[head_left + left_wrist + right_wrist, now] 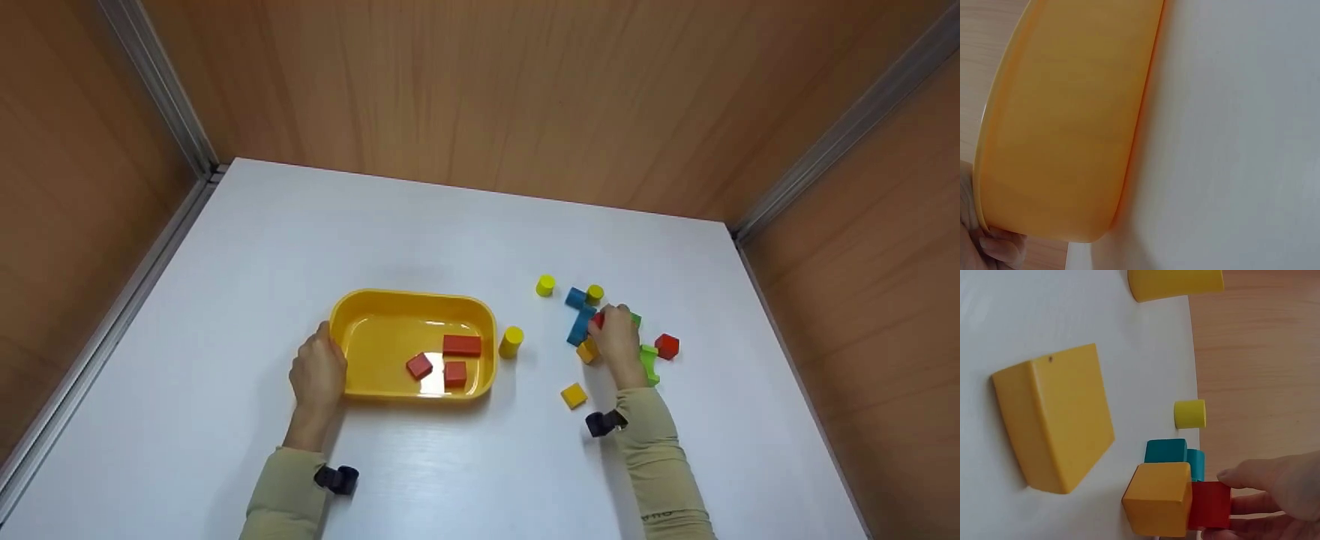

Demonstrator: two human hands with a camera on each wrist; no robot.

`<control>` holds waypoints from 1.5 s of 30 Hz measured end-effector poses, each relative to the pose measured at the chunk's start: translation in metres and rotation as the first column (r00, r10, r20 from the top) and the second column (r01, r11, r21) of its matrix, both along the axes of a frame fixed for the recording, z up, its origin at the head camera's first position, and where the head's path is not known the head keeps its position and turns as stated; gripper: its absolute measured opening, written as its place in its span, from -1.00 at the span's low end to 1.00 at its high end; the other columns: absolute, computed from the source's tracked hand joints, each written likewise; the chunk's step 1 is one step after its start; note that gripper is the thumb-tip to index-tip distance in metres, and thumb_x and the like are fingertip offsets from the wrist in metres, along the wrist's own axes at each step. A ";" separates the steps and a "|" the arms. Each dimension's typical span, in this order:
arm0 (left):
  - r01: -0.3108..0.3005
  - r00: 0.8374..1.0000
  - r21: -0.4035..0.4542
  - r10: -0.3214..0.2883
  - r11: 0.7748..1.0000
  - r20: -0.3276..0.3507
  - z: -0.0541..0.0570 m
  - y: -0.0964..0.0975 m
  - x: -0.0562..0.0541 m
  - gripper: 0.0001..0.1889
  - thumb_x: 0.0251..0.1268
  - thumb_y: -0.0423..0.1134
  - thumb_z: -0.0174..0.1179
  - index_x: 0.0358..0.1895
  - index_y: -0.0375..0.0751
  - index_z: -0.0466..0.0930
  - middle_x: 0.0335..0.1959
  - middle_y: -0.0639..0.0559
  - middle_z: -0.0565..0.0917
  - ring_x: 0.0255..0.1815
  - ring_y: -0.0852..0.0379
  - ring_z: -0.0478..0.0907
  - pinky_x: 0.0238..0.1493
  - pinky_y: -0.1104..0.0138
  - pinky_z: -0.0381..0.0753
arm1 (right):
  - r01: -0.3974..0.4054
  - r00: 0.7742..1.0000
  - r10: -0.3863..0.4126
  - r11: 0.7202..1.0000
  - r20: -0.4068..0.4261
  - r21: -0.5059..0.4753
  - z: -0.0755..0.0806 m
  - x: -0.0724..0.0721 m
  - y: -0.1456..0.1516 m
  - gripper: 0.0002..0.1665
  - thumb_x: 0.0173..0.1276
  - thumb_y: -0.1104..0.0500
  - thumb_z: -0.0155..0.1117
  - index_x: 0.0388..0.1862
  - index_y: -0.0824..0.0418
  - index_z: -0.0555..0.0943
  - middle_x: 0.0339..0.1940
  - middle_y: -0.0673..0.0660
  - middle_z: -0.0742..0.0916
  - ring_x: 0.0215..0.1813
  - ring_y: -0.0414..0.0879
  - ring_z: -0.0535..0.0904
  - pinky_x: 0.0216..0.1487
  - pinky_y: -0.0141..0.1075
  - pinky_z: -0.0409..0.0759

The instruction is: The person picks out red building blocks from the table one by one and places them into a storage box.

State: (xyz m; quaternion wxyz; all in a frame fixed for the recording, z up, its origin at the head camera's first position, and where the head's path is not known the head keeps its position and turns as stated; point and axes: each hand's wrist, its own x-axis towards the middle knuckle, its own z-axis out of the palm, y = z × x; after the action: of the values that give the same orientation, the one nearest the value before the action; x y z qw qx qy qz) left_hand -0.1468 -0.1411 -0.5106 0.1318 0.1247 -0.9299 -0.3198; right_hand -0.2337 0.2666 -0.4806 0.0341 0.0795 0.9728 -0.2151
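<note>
My left hand (318, 375) grips the left end of a yellow plastic tray (375, 341), its fingers curled beneath the rim in the left wrist view. Inside the tray lie a long red block (461, 346) and two smaller red blocks. Off to the right, my right hand (619, 341) pinches a red block (1211, 505) between thumb and fingers. Right beside that block are an orange-yellow block (1158, 499) and blue blocks (581, 327). A green arched block (649, 365) shows partly behind the right wrist.
Yellow cylinders stand at the tray's right side (511, 342) and farther back (545, 285). A yellow block (574, 396) lies nearer me, and a red block (667, 346) sits right of the hand. Wooden panels (465, 97) border the white table (450, 465).
</note>
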 end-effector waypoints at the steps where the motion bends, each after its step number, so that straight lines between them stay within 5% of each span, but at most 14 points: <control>1: 0.004 1.000 -0.004 -0.004 1.000 -0.014 0.000 0.000 0.000 -0.65 0.22 -0.50 -0.11 0.08 -0.55 0.32 -0.29 -0.43 0.54 -0.48 -0.22 0.55 -0.57 0.07 0.52 | -0.001 1.000 0.001 1.000 -0.008 -0.002 0.002 0.000 -0.001 -0.63 0.24 0.20 0.15 -0.07 0.46 0.45 -0.22 0.31 0.47 -0.19 0.10 0.43 -0.11 -0.18 0.50; 6: 0.013 0.999 -0.009 -0.014 1.000 -0.052 -0.002 0.000 0.001 -0.65 0.20 -0.52 -0.13 0.07 -0.58 0.33 -0.34 -0.44 0.54 -0.56 -0.18 0.54 -0.65 0.10 0.50 | -0.019 0.998 0.018 1.000 -0.054 -0.005 0.012 0.001 -0.008 -0.60 0.24 0.18 0.16 -0.06 0.45 0.46 -0.21 0.31 0.48 -0.18 0.10 0.43 -0.11 -0.18 0.51; 17: -0.011 1.000 0.019 0.011 1.000 0.004 -0.002 0.001 0.000 -0.64 0.24 -0.48 -0.13 0.10 -0.54 0.31 -0.25 -0.43 0.53 -0.43 -0.23 0.55 -0.51 0.02 0.51 | -0.088 0.985 0.087 0.996 -0.146 0.003 0.034 0.008 -0.032 -0.56 0.22 0.15 0.18 0.00 0.42 0.47 -0.13 0.34 0.49 -0.13 0.14 0.45 -0.07 -0.13 0.49; 26: -0.015 1.000 0.010 0.015 1.000 0.015 0.000 0.003 -0.001 -0.64 0.24 -0.47 -0.12 0.10 -0.54 0.31 -0.25 -0.43 0.53 -0.39 -0.26 0.55 -0.48 0.01 0.51 | -0.180 0.924 0.173 0.984 -0.340 0.011 0.046 0.017 -0.057 -0.61 0.15 0.17 0.24 -0.10 0.40 0.53 -0.20 0.31 0.54 -0.21 0.12 0.52 -0.20 -0.12 0.55; 34: -0.009 1.000 0.004 0.009 1.000 0.012 0.002 0.005 -0.001 -0.64 0.22 -0.49 -0.12 0.10 -0.54 0.31 -0.33 -0.39 0.54 -0.51 -0.18 0.54 -0.58 0.06 0.51 | -0.253 0.879 0.224 0.967 -0.420 -0.015 0.050 0.022 -0.080 -0.62 0.09 0.21 0.30 -0.15 0.42 0.54 -0.23 0.31 0.55 -0.20 0.12 0.54 -0.22 -0.16 0.56; 45: -0.011 1.000 0.014 0.011 1.000 -0.007 0.002 0.006 -0.001 -0.64 0.23 -0.49 -0.12 0.10 -0.55 0.31 -0.28 -0.42 0.54 -0.45 -0.21 0.56 -0.54 0.06 0.53 | -0.301 0.905 0.262 0.951 -0.335 -0.070 0.054 0.027 -0.110 -0.60 0.13 0.22 0.27 -0.06 0.38 0.52 -0.14 0.28 0.53 -0.13 0.07 0.51 -0.11 -0.22 0.52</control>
State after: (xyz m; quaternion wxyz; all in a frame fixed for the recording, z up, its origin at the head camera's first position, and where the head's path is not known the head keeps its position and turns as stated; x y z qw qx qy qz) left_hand -0.1481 -0.1346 -0.5091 0.1357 0.1296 -0.9266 -0.3259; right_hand -0.2066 0.1562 -0.4266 -0.0896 -0.1003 0.9517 -0.2759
